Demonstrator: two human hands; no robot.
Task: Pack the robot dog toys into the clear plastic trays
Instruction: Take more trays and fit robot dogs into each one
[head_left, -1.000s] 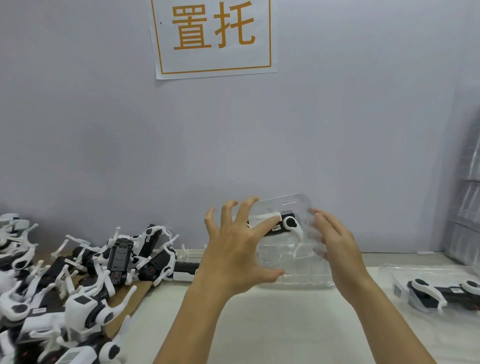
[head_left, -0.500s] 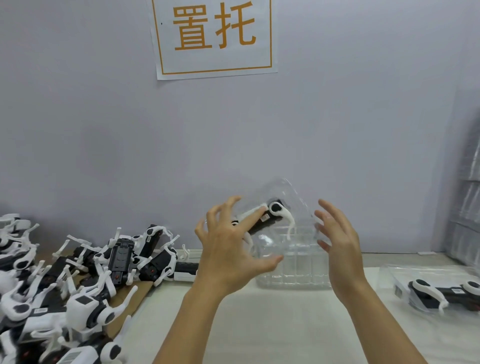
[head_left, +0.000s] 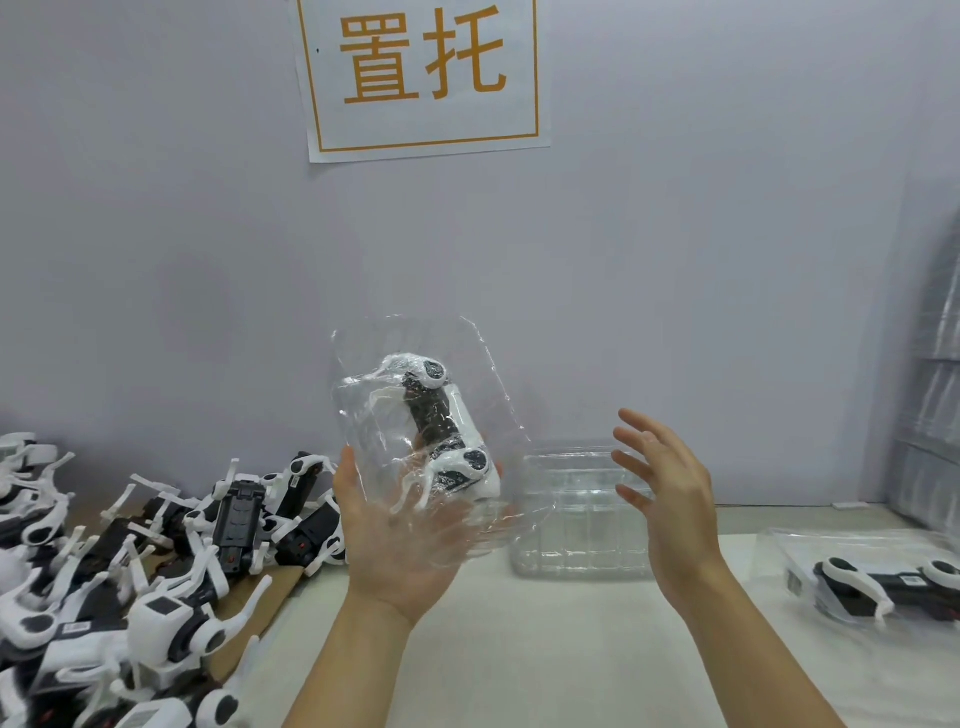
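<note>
A: How were the fingers set?

B: The left hand lay palm up, its fingers spread and relaxed under a clear plastic tray, which rested tilted on end against them. A robot dog toy, black and white, sat inside the tray just above those fingertips. The right hand hung in the air to the right of the tray, apart from it, fingers straight and splayed, holding nothing.

A: And beneath them?

B: A pale table ran under both forearms. Behind the right hand's fingers stood a stack of empty trays on the table, against a plain grey-lilac wall.

A: What lay further out?

B: Left of the left hand, a heap of loose robot dog toys covered that end of the table, some lying on a brown sheet of card. Far to the right of the right hand sat a packed tray with a dog in it. High on the wall hung a white sign with orange characters. At the far right edge leaned something grey and ribbed; I could not tell what.
</note>
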